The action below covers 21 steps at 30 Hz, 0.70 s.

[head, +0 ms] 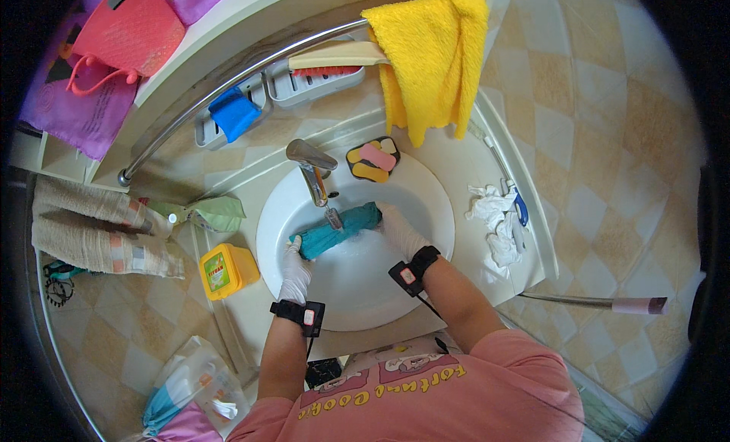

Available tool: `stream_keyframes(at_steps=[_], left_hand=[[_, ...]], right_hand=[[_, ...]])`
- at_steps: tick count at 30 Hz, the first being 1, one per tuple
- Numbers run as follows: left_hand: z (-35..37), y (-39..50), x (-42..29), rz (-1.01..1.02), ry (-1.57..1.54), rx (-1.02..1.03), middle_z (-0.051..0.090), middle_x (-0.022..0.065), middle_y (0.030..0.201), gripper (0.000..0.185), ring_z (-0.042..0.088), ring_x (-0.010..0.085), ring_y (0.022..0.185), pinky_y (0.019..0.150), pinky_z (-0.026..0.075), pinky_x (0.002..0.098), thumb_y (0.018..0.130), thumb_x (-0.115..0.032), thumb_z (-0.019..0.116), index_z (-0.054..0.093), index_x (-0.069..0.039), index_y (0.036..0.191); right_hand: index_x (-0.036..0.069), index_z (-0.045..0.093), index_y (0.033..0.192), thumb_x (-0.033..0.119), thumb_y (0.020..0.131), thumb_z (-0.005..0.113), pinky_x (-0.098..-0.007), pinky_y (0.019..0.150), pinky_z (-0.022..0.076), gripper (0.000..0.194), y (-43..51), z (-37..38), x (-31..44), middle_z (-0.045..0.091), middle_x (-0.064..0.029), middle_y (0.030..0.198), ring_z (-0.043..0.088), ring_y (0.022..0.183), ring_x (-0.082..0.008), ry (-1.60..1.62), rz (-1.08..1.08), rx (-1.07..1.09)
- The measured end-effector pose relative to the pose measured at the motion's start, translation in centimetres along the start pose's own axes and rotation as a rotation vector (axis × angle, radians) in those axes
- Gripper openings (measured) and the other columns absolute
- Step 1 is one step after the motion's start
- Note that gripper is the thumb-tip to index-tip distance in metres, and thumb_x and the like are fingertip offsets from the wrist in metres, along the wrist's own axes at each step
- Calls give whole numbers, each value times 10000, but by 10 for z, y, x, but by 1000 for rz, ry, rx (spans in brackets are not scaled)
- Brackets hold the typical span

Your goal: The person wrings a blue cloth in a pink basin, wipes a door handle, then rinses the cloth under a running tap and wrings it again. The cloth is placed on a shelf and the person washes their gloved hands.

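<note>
A wet teal cloth (323, 237), gathered into a long roll, lies slantwise under the faucet (312, 174), and water runs onto it. My left hand (296, 274), in a white glove, grips the cloth's left end. At the other end my right hand (397, 232), gloved too, holds the cloth; its fingertips are partly hidden. Both hands are inside the white washbasin (365, 314), above water pooled at the bottom. On the basin's back rim, right of the faucet, sits a dark soap holder with pink and yellow soap bars (373, 158).
A yellow tub (227, 271) and a green pouch (219, 214) stand left of the basin. Crumpled white tissues (495, 214) lie on the right counter. Above hang a yellow towel (430, 60), a metal rail (245, 80), a brush (336, 55) and a blue cloth (234, 113) on a rack.
</note>
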<state>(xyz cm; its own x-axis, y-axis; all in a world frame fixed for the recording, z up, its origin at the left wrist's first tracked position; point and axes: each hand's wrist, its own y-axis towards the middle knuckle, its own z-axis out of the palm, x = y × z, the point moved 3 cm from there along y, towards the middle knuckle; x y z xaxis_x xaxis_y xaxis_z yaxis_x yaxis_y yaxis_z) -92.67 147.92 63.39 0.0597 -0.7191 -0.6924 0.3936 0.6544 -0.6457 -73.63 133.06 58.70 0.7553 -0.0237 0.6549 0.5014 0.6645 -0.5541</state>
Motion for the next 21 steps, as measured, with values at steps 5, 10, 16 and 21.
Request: stream_keyframes(at_steps=[5,10,16,21], left_hand=[[5,-5,-12,96,107,85,554,-4,982,203,528,119,885,729,466,316,888,-155,539,492,-141,1084],[22,-27,-11,114,164,52,552,2,996,228,529,128,900,759,461,343,888,-180,543,483,-157,1107],[6,21,57,-300,11,153,548,86,1063,382,557,257,913,767,485,472,869,-356,554,452,-139,1166],[-9,51,80,10,384,289,574,106,993,295,574,270,863,778,484,416,900,-237,493,471,-87,1152]], right_hand=[[9,561,1095,360,808,570,-349,801,470,453,-7,21,15,606,-157,1025,582,949,-238,-1274,-174,153],[35,617,1030,407,785,574,-339,827,448,447,-19,33,24,631,-156,997,595,948,-255,-1306,-114,163],[-10,600,991,385,841,495,-364,802,442,435,-45,74,-27,622,-207,944,590,896,-342,-518,-145,265],[-6,541,1003,323,900,454,-390,733,461,355,-31,82,-55,591,-219,944,584,824,-353,-1196,-471,249]])
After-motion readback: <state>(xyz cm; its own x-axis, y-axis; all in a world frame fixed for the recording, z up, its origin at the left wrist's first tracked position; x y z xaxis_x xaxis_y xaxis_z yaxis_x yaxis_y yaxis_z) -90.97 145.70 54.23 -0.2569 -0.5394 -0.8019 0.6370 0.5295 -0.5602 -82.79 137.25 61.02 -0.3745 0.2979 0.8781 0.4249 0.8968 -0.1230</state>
